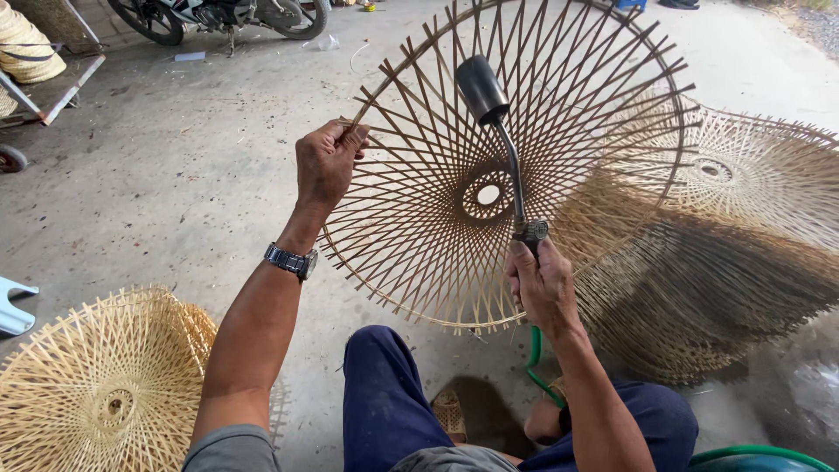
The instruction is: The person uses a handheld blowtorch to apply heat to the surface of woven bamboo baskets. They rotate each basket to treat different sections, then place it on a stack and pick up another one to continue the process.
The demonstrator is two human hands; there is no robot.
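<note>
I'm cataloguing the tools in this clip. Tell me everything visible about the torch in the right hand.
The torch has a dark cylindrical nozzle on a thin, curved metal neck, ending in a brass-coloured fitting just above the right hand, which grips it. It stands nearly upright, nozzle tilted up-left, in front of the woven bamboo frame. No flame shows.

Outdoor weaving workshop, stacked bamboo frames, concrete floor

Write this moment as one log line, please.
left hand: grips rim of round woven bamboo frame | right hand: holds black-nozzled metal torch toward frame | stacks of frames beside
</note>
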